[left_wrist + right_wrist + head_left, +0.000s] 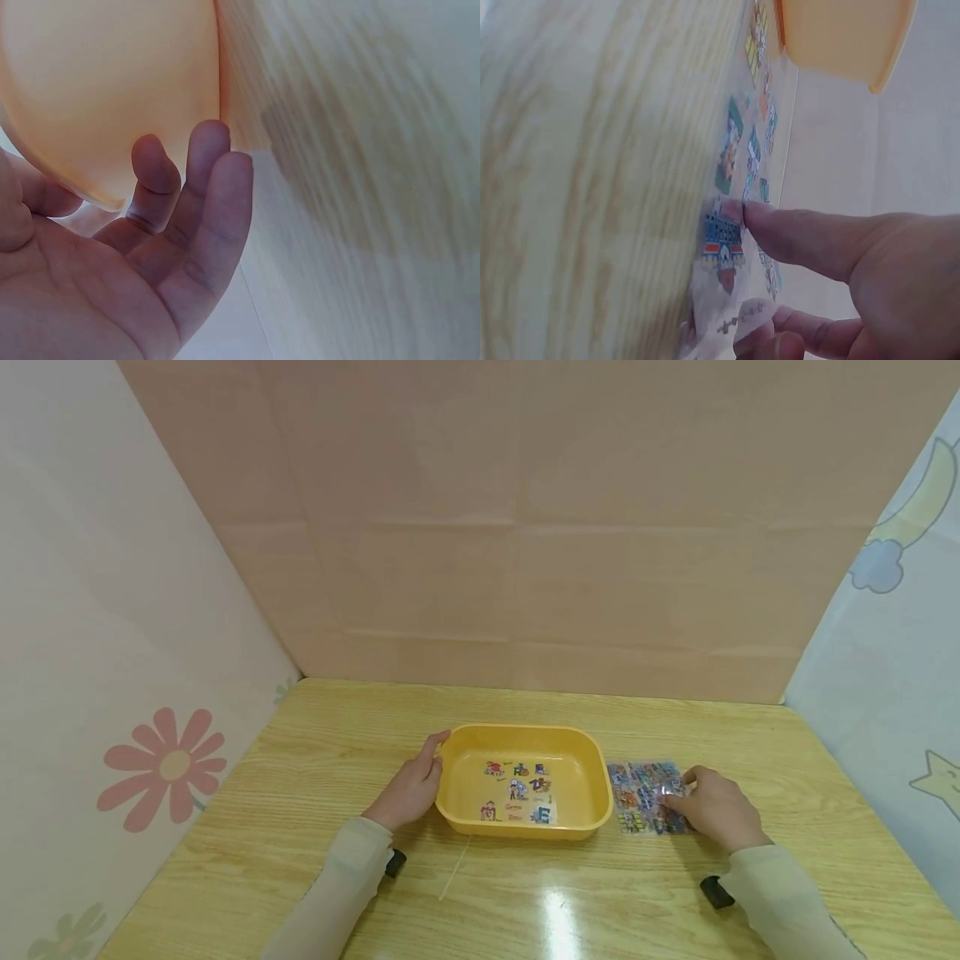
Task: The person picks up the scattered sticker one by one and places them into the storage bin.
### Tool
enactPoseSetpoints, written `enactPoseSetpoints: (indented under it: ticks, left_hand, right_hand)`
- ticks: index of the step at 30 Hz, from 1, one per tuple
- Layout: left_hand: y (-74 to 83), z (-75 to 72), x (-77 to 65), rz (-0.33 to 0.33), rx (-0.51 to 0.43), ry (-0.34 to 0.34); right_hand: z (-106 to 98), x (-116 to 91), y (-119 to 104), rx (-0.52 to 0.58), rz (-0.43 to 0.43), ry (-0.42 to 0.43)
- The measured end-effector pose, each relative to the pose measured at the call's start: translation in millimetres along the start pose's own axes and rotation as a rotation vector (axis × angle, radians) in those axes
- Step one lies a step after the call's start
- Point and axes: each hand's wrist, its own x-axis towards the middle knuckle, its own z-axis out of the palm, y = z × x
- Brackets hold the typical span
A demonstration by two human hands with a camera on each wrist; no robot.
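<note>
A yellow plastic tub (pixel 525 831) stands on the table, with several small stickers (pixel 517 789) spread over its inside floor. At its left end my left hand (pixel 408 789) grips the rim between thumb and forefinger; the other fingers bend loosely beside the tub's outer wall (pixel 112 82). Just right of the tub lies a clear sheet of colourful stickers (pixel 641 797). My right hand (pixel 720 810) holds this sheet near its right edge. In the right wrist view, the thumb (pixel 802 232) presses on the sheet, and a translucent bit with dark lettering (pixel 754 319) covers a fingertip.
The wood-grain table (pixel 345 718) meets a tan sheet wall (pixel 517 577) at the back. White printed panels flank it, with a red flower (pixel 168 768) on the left. A thin pale strip (pixel 453 872) lies in front of the tub.
</note>
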Motion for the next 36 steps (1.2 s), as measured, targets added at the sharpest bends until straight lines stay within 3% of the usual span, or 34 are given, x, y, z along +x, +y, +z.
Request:
enactPoseSetpoints:
  ticks: [22,36]
  left_hand:
    - [-0.9,1.5,0.8,0.000,0.009,0.010]
    - [-1.8,1.5,0.8,0.006,-0.003,0.009]
  right_hand:
    - [-3.4,-5.4,1.1,0.114,-0.010,0.008]
    - [-3.4,-4.0,5.5,0.232,-0.068,0.049]
